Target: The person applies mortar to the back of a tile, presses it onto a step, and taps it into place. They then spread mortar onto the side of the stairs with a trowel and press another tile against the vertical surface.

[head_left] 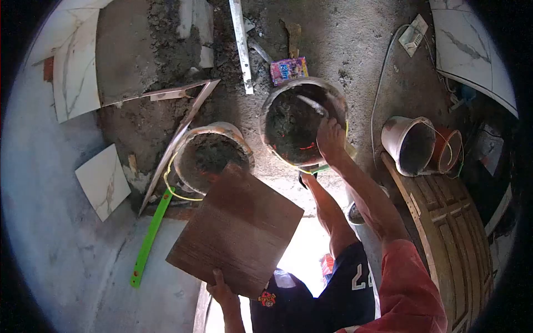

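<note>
My left hand (224,292) grips the lower edge of a square brown tile (236,230), thumb on the face toward me. The tile is tilted, with faint lines across its surface. My right hand (331,136) reaches into a large bucket (265,111) of dark grey mortar (286,125). Its fingers are closed around a trowel, whose pale blade (312,104) shows above the mortar; the handle is mostly hidden by the hand. Left of that bucket stands a smaller bucket (237,132) of mortar (214,155), partly behind the tile's upper corner.
A green level (151,238), a cut marble-look tile (104,182) and a wooden frame (183,127) lie left. Beyond the large bucket are a purple box (288,70) and a metal straightedge (242,47). Right, two buckets (395,139) (454,145) lie by a wooden door (449,233).
</note>
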`<state>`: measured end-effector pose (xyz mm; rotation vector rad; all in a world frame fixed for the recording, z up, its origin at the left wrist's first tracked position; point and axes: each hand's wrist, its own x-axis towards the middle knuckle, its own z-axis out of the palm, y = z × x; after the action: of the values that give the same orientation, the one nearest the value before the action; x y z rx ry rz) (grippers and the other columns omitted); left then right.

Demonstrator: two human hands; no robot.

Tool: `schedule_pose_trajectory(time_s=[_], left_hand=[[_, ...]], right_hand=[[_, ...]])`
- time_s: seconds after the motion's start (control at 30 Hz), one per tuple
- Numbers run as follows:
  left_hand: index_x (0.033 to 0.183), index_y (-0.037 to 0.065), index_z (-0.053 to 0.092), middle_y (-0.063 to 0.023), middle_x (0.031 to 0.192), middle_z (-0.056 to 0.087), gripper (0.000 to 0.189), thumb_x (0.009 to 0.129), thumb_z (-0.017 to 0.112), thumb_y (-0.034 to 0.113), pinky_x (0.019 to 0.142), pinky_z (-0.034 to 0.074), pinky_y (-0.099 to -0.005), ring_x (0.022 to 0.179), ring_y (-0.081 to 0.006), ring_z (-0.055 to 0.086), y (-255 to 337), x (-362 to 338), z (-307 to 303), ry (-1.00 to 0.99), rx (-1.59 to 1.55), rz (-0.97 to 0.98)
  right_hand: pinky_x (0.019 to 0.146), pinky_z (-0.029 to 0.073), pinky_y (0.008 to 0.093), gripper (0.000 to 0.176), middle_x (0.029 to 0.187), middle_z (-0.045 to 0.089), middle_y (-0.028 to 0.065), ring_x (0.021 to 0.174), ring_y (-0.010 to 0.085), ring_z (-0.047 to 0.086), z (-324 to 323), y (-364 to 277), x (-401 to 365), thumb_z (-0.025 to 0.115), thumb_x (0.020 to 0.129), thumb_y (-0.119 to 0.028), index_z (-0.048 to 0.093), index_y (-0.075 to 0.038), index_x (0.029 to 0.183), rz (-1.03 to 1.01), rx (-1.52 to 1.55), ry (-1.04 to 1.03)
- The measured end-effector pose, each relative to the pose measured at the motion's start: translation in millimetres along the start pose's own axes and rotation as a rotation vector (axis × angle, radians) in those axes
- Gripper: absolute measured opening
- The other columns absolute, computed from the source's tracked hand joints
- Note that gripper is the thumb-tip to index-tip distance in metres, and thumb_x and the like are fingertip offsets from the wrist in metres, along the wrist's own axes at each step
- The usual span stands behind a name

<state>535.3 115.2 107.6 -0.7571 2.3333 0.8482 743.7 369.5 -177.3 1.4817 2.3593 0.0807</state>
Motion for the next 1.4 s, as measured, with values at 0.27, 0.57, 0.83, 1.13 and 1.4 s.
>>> schedule_pose_trajectory(time_s=[0.27, 0.57, 0.83, 1.13, 1.4], left_hand=[[0.115, -0.009, 0.038, -0.0167, 0.111, 0.049, 0.056, 0.085, 0.053, 0.037, 0.084, 0.046, -0.0408, 0.098, -0.0278, 0.051, -15.8, 19.7, -26.5, -0.213, 0.086, 0.088], [0.118, -0.009, 0.037, -0.019, 0.115, 0.046, 0.054, 0.081, 0.06, 0.025, 0.084, 0.046, -0.041, 0.1, -0.0292, 0.051, -29.6, 35.6, -37.5, -0.181, -0.122, 0.038], [0.121, -0.008, 0.035, -0.0181, 0.119, 0.044, 0.06, 0.083, 0.058, 0.033, 0.086, 0.045, -0.042, 0.104, -0.0297, 0.049, -35.7, 41.8, -45.7, -0.114, -0.025, -0.038], [0.117, -0.01, 0.038, -0.017, 0.113, 0.047, 0.047, 0.084, 0.055, 0.019, 0.086, 0.044, -0.0351, 0.099, -0.0249, 0.051, -38.6, 42.2, -50.1, -0.181, -0.104, 0.061], [0.115, -0.01, 0.04, -0.0188, 0.111, 0.049, 0.054, 0.082, 0.06, 0.028, 0.082, 0.048, -0.0401, 0.097, -0.0284, 0.053, -32.6, 36.5, -39.8, -0.194, -0.102, 0.034]], right_hand=[[0.057, 0.05, 0.0307, 0.02, 0.086, 0.058, 0.0128, 0.075, 0.0218, 0.061, 33.3, -34.4, -4.2, 0.049, 0.079, -0.017, 0.056, -0.003, 0.092, -0.028, 0.165, -0.396], [0.058, 0.052, 0.0383, 0.021, 0.077, 0.062, 0.0161, 0.07, 0.0282, 0.063, 26.4, -34.1, -54.1, 0.047, 0.08, -0.017, 0.056, -0.001, 0.09, -0.109, 0.333, -0.591], [0.057, 0.052, 0.04, 0.033, 0.07, 0.062, 0.0156, 0.068, 0.0296, 0.063, 0.1, -30.8, -28.1, 0.051, 0.082, -0.032, 0.06, -0.001, 0.081, -0.105, 0.389, -0.566], [0.064, 0.05, 0.0427, 0.025, 0.073, 0.062, 0.0143, 0.07, 0.0277, 0.063, -0.7, -0.2, -4.7, 0.049, 0.082, -0.024, 0.062, -0.005, 0.072, -0.116, 0.195, -0.592], [0.047, 0.04, 0.0354, 0.015, 0.072, 0.052, 0.0049, 0.066, 0.0185, 0.054, 30.0, -48.4, 28.1, 0.055, 0.071, -0.018, 0.057, -0.01, 0.084, -0.152, -0.211, -0.091]])
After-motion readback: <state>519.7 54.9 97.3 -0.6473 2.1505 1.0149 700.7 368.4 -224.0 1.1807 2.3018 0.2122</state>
